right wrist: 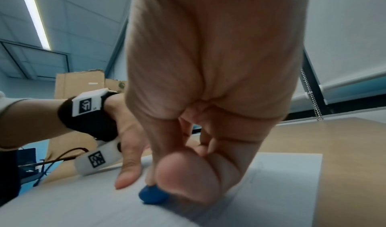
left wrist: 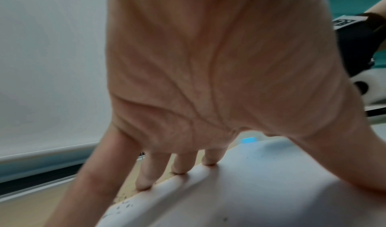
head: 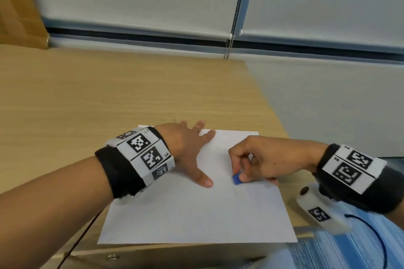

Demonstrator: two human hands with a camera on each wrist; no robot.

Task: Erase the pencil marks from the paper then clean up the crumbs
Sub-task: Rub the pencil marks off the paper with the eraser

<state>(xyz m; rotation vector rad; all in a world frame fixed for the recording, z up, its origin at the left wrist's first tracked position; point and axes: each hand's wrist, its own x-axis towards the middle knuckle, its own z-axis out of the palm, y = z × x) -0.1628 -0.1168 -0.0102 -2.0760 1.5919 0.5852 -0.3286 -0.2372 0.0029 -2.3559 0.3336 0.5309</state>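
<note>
A white sheet of paper (head: 196, 214) lies on the wooden desk (head: 109, 94), with faint pencil lines near its right side. My left hand (head: 192, 148) lies flat with spread fingers, pressing on the sheet's far left part; its fingertips (left wrist: 144, 185) reach the far edge. My right hand (head: 251, 166) pinches a small blue eraser (head: 236, 179) between thumb and fingers, its tip down on the paper, just right of the left thumb. In the right wrist view the eraser (right wrist: 153, 196) pokes out under the thumb. Dark crumbs (left wrist: 123, 204) lie by the paper's far edge.
The desk's right edge runs close beside the paper, with grey floor beyond it. Roller blinds with a bead chain (head: 228, 48) hang behind the desk. A cardboard box (head: 19, 6) stands at the far left. A black cable (head: 83, 236) runs off the desk's near left edge.
</note>
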